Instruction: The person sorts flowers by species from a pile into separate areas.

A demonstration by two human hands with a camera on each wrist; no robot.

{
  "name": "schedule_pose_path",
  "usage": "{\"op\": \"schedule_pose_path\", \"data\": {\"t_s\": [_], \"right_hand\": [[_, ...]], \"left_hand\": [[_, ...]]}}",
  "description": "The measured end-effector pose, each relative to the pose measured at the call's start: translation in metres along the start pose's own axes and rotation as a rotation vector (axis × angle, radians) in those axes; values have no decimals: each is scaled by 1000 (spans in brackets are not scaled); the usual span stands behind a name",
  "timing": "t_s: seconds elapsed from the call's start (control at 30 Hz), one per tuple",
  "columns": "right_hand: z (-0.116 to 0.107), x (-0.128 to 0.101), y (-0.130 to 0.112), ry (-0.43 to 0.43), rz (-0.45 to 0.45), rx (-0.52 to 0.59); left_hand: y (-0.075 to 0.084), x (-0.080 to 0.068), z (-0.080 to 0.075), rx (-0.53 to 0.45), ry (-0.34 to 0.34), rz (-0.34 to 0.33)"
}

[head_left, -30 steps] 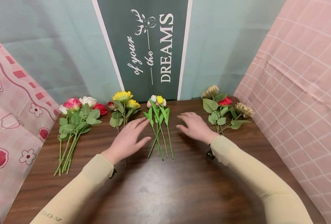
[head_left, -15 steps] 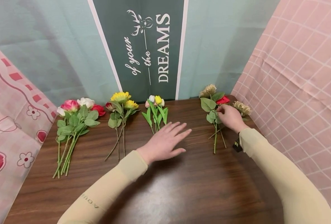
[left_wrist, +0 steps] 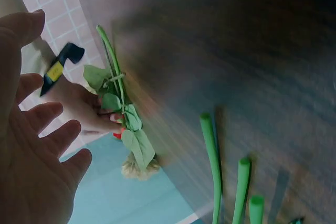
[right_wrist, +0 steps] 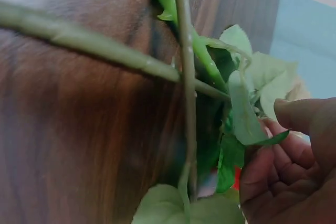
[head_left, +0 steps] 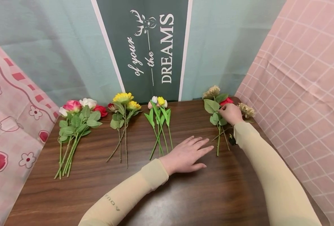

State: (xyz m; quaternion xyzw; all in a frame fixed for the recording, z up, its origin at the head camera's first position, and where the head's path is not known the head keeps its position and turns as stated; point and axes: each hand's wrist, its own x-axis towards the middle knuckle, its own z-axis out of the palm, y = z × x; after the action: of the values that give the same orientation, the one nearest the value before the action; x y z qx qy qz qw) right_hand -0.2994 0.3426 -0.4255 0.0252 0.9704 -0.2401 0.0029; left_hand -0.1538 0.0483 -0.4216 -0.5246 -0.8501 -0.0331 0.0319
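Reaching far out with the right hand [head_left: 230, 113] — fingers [right_wrist: 273, 156] curling round the leafy top of the right-most flower bunch [head_left: 221, 114], pinching thin green leaves just under the red bloom. Lying long-ways on the dark wooden worktop [head_left: 183, 194], blooms pointing away toward the back wall and bare stems pointing back toward the person. Resting flat on the wood just beside those stem ends, the left hand [head_left: 188, 155] — fingers straight and spread, holding nothing. Sitting closer to the blooms: the right hand; closer to the stem tips: the left. Looking smooth and stiff like plastic, the stems; soft and cloth-like, the leaves; fluffy and tan, two of the blooms.
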Motion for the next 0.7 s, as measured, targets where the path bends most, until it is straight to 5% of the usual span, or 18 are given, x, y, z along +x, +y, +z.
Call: {"op": "schedule_pose_path", "data": {"t_s": [0.27,0.7], "right_hand": [[5,7,5,-69,81,-47],[-14,-7,7,-86,107,238]], "left_hand": [[2,3,6,-11,0,13],[-7,-7,6,-91,-10,-16]]}}
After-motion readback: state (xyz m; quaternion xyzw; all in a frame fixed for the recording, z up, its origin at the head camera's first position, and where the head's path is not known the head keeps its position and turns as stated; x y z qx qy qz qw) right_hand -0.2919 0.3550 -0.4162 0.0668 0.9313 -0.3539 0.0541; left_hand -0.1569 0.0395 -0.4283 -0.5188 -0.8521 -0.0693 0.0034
